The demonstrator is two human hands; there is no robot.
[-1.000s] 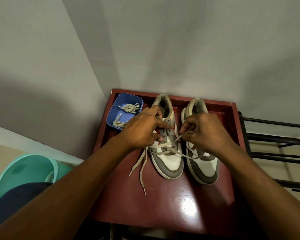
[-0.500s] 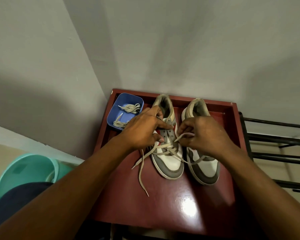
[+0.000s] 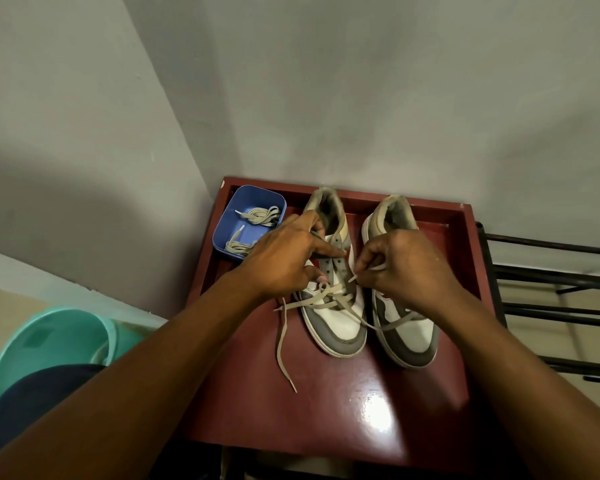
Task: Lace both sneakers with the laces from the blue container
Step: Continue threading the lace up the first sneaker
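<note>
Two grey-and-white sneakers stand side by side on a red tabletop [image 3: 326, 424], toes toward me. The left sneaker [image 3: 336, 327] has a beige lace [image 3: 283, 344] crossed through its lower eyelets, one end trailing onto the table. My left hand [image 3: 284, 261] grips that sneaker's eyelet side, index finger stretched over the tongue. My right hand [image 3: 402, 268] pinches the lace's other end just right of the eyelets. The right sneaker [image 3: 409, 334] shows no lace of its own; my right hand hides its middle. A blue container [image 3: 229, 223] at the back left holds another coiled lace [image 3: 260, 216].
The table sits in a wall corner with a raised rim at the back. A teal bucket [image 3: 52, 344] stands on the floor at the left. A black metal rack [image 3: 551, 289] stands close on the right.
My right hand has drawn its lace end up and closer to the left sneaker's eyelets, leaving a slack loop over the right sneaker's toe. The trailing end shifted slightly. My left hand stayed put.
</note>
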